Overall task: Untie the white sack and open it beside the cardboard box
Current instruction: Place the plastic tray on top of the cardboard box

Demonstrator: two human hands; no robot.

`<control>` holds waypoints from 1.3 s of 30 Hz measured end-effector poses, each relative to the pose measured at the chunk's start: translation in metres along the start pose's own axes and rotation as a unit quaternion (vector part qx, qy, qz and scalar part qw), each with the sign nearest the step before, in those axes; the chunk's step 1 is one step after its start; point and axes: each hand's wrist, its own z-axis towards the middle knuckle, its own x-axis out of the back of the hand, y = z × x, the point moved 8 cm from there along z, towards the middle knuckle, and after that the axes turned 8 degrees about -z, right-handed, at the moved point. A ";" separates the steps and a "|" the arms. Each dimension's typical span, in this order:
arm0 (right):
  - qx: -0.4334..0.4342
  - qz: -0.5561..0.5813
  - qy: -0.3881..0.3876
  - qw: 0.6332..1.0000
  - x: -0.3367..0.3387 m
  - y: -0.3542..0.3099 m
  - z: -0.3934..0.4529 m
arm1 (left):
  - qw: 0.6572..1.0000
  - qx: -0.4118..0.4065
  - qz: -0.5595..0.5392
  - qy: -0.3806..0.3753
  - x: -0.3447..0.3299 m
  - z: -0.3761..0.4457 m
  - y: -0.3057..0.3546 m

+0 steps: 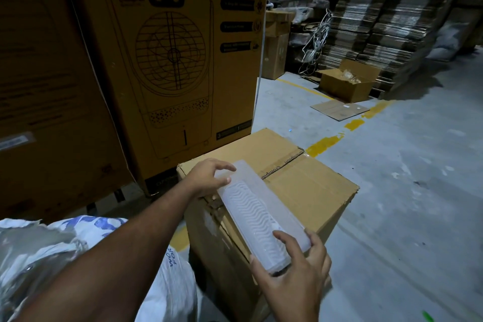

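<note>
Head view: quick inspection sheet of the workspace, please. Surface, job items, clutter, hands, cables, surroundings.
Surface: concrete floor with worn yellow line.
Job's things: white sack at lower left beside taped cardboard box; sack mouth state unclear.
Clutter: flat cardboard sheet, open carton.
Grippers: left hand and right hand hold a white plastic grille panel by its ends over the box.
Cables: loose white cords hang near stacks.
Surroundings: large printed cooler box, stacked flattened cartons.

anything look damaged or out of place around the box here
Yes. The cardboard box is worn: its top tape seam is crumpled and peeling, and the left edge is torn. Both hands, left and right, hold a white ribbed plastic panel on it, not the white sack lying at lower left.
</note>
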 end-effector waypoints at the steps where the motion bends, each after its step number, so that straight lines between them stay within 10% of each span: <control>1: 0.001 -0.002 -0.002 1.000 0.000 0.001 0.001 | 1.000 0.001 -0.003 0.002 -0.001 0.000 -0.001; 21: 0.017 0.119 -0.178 0.977 -0.007 0.029 0.048 | 0.997 0.037 -0.037 0.050 0.000 -0.008 -0.014; 39: -0.090 0.095 -0.100 0.986 -0.010 0.034 0.045 | 0.999 0.049 0.010 0.013 -0.010 0.012 -0.014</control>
